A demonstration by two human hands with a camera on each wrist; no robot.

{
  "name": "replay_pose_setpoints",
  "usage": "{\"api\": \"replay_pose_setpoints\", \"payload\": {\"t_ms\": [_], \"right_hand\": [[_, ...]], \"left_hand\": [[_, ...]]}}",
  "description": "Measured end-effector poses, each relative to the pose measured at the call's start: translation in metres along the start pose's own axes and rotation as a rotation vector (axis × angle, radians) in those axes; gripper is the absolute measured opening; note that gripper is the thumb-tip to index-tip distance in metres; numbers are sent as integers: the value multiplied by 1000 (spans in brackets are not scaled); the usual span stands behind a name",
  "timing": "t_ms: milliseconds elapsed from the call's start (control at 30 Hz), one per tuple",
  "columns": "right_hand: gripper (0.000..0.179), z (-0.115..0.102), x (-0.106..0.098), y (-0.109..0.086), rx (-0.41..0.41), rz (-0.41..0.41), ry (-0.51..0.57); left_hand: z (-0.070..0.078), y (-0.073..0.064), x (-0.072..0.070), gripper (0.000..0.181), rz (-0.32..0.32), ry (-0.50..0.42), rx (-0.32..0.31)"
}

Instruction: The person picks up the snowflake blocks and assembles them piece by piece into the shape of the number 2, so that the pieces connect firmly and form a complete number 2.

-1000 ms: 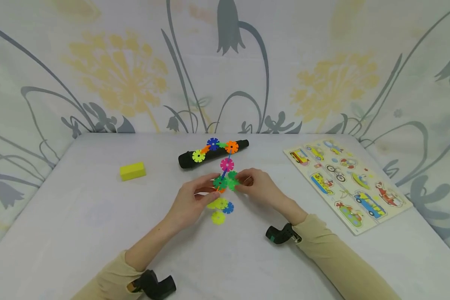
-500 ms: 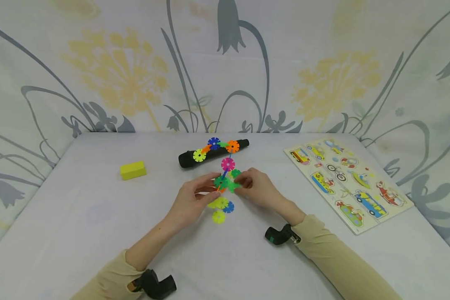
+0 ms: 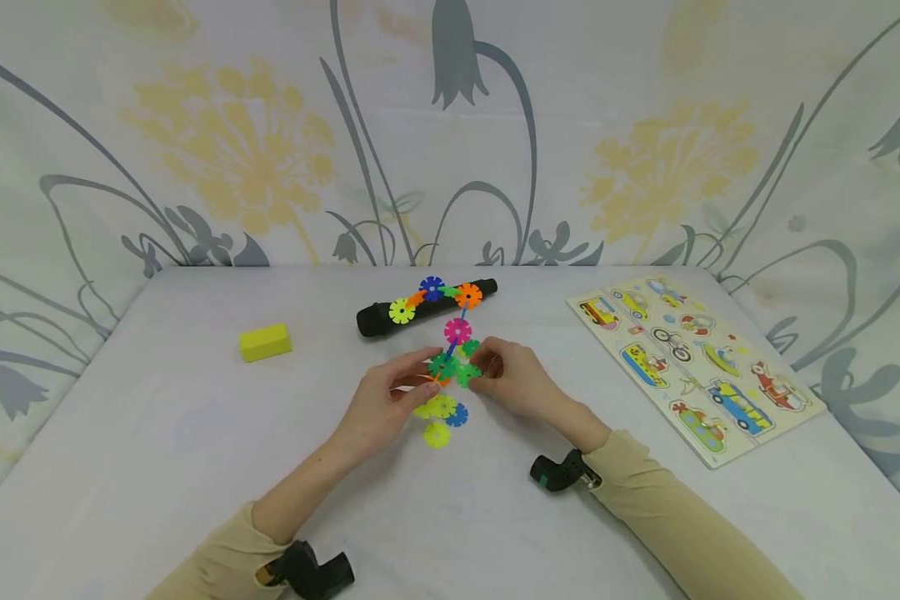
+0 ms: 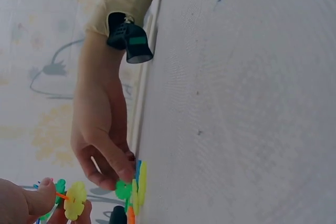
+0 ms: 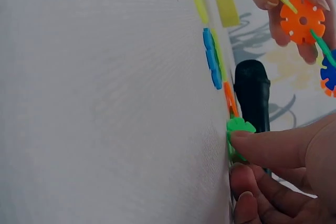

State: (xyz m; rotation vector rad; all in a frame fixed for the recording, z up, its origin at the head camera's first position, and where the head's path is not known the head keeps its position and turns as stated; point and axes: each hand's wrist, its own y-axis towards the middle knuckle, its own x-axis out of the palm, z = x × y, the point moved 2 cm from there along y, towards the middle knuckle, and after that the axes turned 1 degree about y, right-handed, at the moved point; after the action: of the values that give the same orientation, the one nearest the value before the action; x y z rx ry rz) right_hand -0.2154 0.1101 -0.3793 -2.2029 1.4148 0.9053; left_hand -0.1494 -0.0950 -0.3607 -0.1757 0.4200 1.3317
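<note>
My left hand (image 3: 378, 400) grips the lower end of a chain of toothed plastic discs, by a green disc (image 3: 441, 367). The chain runs away through a pink disc (image 3: 457, 332), an orange disc (image 3: 468, 295) and a blue disc (image 3: 431, 288) to a yellow disc (image 3: 401, 311). In the right wrist view, thumb and fingers of my right hand (image 5: 283, 166) pinch a loose green disc (image 5: 240, 125) at the table surface. Between the hands lie several loose discs, among them a yellow disc (image 3: 437, 435) and a light-blue disc (image 3: 457, 414).
A black microphone (image 3: 375, 321) lies behind the chain. To the left sits a yellow block (image 3: 266, 342). A picture puzzle board (image 3: 693, 367) with vehicles lies at the right. Flowered cloth (image 3: 390, 150) rises behind the white table (image 3: 157, 433).
The chain's far end has shifted slightly to the right. My right fingers have moved slightly down and left with the green disc. My left hand has hardly moved.
</note>
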Motion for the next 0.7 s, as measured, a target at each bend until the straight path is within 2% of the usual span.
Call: {"api": "replay_pose_setpoints", "payload": {"t_ms": [167, 300, 467, 700], "right_hand": [[18, 0, -2, -7, 13, -3, 30], [16, -7, -3, -14, -5, -48, 80], [11, -18, -1, -19, -36, -179, 193], [11, -30, 16, -27, -30, -381, 412]], "left_hand": [[-3, -1, 3, 47, -17, -8, 17], [-2, -2, 2, 46, 2, 6, -4], [0, -2, -2, 46, 22, 0, -7], [3, 0, -2, 46, 31, -52, 52]]}}
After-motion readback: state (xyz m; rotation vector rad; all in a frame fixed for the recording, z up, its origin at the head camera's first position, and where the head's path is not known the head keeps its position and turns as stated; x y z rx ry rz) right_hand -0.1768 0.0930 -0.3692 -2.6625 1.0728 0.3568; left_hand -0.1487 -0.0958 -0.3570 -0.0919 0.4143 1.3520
